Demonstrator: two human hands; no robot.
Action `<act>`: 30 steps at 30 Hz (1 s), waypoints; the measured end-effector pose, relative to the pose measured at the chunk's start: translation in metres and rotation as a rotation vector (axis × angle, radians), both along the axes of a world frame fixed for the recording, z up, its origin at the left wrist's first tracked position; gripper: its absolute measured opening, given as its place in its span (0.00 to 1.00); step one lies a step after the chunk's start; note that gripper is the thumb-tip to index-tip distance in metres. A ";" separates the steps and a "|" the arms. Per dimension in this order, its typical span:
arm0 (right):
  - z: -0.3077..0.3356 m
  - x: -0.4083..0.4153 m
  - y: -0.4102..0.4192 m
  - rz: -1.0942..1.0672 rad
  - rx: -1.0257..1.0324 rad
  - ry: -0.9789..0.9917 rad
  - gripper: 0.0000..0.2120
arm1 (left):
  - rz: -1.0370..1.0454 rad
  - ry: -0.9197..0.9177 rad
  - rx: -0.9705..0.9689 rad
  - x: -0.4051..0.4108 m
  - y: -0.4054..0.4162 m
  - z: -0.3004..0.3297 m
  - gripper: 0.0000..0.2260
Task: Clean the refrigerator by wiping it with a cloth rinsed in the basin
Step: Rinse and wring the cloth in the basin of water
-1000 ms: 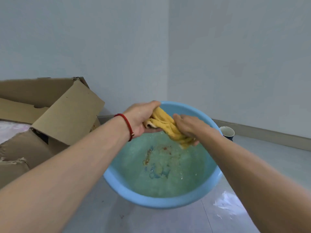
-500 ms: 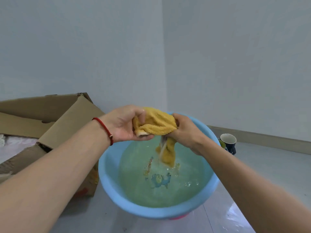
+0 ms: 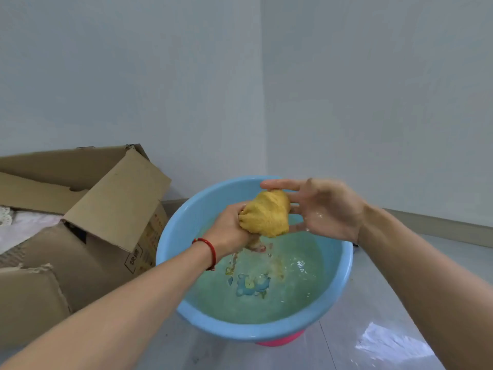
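So you are kneeling or bending by two pale walls [image 3: 373, 89] that meet in a corner, and the fridge is nowhere in your view. A big brown cardboard box [image 3: 88, 209] sits on the floor to your left, just beside the blue basin [image 3: 170, 244]. The basin holds greenish water, with a little picture showing on its bottom, and something pink peeks out from under its near edge. Both your arms reach out over the basin. Your right hand [image 3: 324, 209] is spread wide, fingers straight and wet, and it holds nothing; its fingers are just behind the yellow cloth [image 3: 266, 213], maybe touching it. Your left hand [image 3: 230, 231], the one with the red string [image 3: 210, 251] on the wrist, is squeezed tight around the cloth. The cloth is a wet ball held up over the water, not in it. It looks like the rinse is nearly done and you are squeezing the water out. The wiping is left to do, and I cannot tell how much of the fridge is clean.
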State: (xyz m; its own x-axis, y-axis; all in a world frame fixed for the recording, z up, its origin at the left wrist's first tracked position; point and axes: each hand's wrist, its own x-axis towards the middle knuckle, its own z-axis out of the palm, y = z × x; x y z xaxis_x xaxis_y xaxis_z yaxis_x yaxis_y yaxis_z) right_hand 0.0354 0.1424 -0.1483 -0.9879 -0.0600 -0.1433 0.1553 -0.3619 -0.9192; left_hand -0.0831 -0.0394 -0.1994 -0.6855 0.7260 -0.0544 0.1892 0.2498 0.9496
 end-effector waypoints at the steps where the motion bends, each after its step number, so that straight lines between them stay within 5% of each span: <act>1: -0.003 0.002 0.004 -0.061 -0.058 -0.026 0.24 | -0.027 0.229 -0.001 -0.008 0.001 0.007 0.09; 3: -0.018 -0.003 -0.003 -0.204 -0.111 -0.131 0.19 | -0.119 0.715 -0.018 -0.018 0.003 0.025 0.12; 5: -0.034 -0.014 -0.025 -0.087 -0.135 -0.221 0.29 | -0.267 1.091 -0.015 -0.021 0.011 0.040 0.13; 11: -0.039 -0.027 -0.043 0.282 -0.352 -0.178 0.47 | -0.433 1.682 -0.045 -0.044 0.000 0.066 0.10; 13: -0.031 -0.023 -0.047 0.324 -0.135 -0.141 0.40 | -0.418 1.782 -0.105 -0.057 -0.006 0.064 0.07; 16: -0.026 -0.029 -0.061 0.202 0.590 -0.119 0.16 | -0.376 1.811 -0.340 -0.062 -0.008 0.052 0.10; 19: -0.030 -0.039 -0.064 -0.021 1.396 -0.042 0.10 | -0.341 1.491 -0.928 -0.036 0.001 0.050 0.06; 21: -0.038 -0.040 -0.061 -0.091 1.685 0.041 0.03 | -0.296 1.116 -1.067 -0.025 0.014 0.041 0.04; 23: -0.044 -0.038 -0.053 -0.113 1.867 0.105 0.08 | -0.325 0.645 -1.037 -0.024 0.021 0.034 0.10; 27: -0.046 -0.037 -0.036 -0.252 1.925 0.188 0.11 | -0.441 -0.155 -0.745 -0.028 0.007 0.047 0.05; 29: -0.041 -0.037 -0.034 -0.229 1.785 0.077 0.12 | -0.433 -0.170 -0.703 -0.029 0.005 0.049 0.08; 30: -0.040 -0.036 -0.034 -0.180 1.658 0.013 0.14 | -0.395 -0.023 -0.745 -0.031 0.008 0.047 0.08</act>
State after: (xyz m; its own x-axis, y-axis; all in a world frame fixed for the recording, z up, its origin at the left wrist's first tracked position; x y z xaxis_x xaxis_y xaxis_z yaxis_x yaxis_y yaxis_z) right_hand -0.0010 0.1081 -0.1879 -0.9665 0.2451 0.0766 0.2120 0.9300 -0.3003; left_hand -0.1143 -0.0316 -0.1527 -0.3818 0.6806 -0.6253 0.3768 0.7324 0.5671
